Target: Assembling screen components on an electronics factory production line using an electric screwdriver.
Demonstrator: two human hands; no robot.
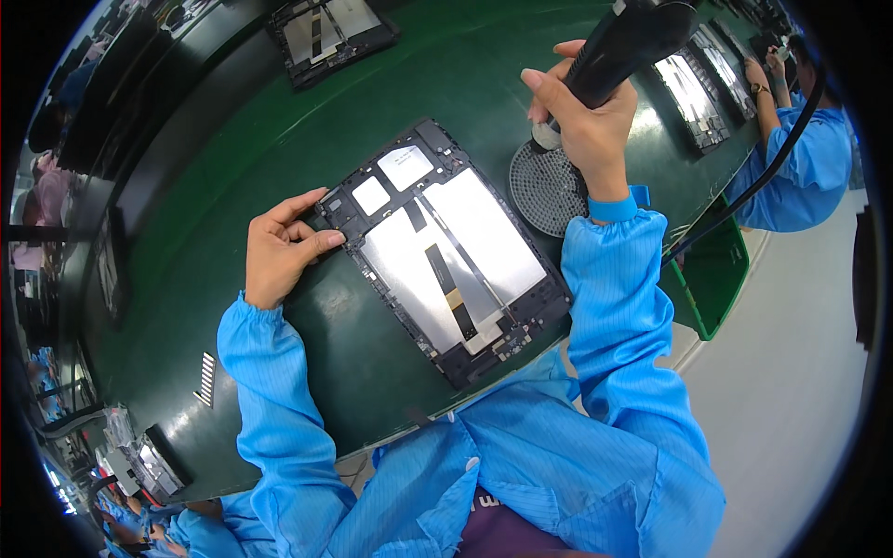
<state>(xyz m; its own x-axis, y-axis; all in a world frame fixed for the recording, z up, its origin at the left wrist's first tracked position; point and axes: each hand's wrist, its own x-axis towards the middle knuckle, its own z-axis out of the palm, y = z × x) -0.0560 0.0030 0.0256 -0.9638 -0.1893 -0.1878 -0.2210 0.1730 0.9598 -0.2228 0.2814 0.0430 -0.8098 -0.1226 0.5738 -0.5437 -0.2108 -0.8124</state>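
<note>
A tablet (423, 304) without its back cover lies tilted on the green bench, showing silvery plates, black flex strips and small circuit boards. My left hand (284, 244) grips its upper left corner, thumb and fingers at the edge. Raised at the upper right, my right hand (588, 121) is wrapped round the ribbed grip of a thick black hand tool (619, 51); its working end cannot be made out. Under that hand sits a round grey dish (542, 191) with a dimpled grid, partly covered by my wrist.
Another opened tablet (335, 35) lies at the far side, and more units (690, 98) stand at the right near a co-worker in blue (800, 172). A black cable (777, 167) hangs beside my right arm above a green bin (712, 274). A small slotted metal strip (206, 379) lies left.
</note>
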